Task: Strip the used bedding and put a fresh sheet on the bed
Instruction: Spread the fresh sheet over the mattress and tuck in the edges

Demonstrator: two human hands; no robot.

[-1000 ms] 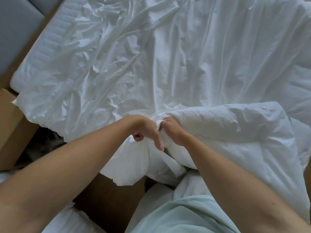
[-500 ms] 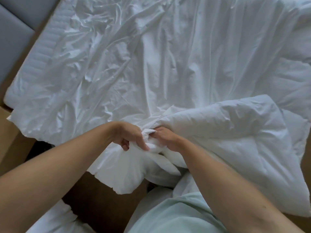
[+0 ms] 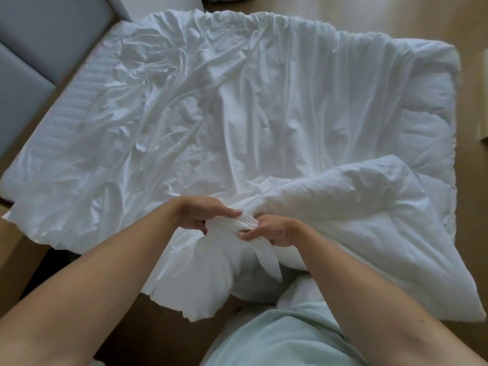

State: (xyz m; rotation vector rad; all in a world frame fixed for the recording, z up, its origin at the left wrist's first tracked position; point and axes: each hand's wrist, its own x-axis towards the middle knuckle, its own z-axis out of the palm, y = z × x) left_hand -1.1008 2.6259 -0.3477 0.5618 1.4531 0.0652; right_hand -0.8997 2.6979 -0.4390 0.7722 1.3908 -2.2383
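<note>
A crumpled white sheet point(image 3: 211, 107) lies spread over the bed, its near edge hanging off the front. A puffy white duvet point(image 3: 369, 215) is folded over at the right, its corner reaching the front edge. My left hand point(image 3: 200, 215) and my right hand point(image 3: 272, 231) meet at the bed's near edge. Both grip a bunched wad of white fabric point(image 3: 237, 225) where sheet and duvet come together. A loose tail of that fabric hangs down below my right hand.
A ribbed white mattress point(image 3: 66, 122) shows at the left edge beside a grey padded headboard point(image 3: 34, 48). A wooden floor point(image 3: 475, 101) runs along the right and the front. More white bedding point(image 3: 298, 294) lies near my pale green clothing point(image 3: 285, 336).
The view has pulled back, showing the whole bed. My hands have shifted their grips on the bunched fabric, and my left fingers now lie over the wad.
</note>
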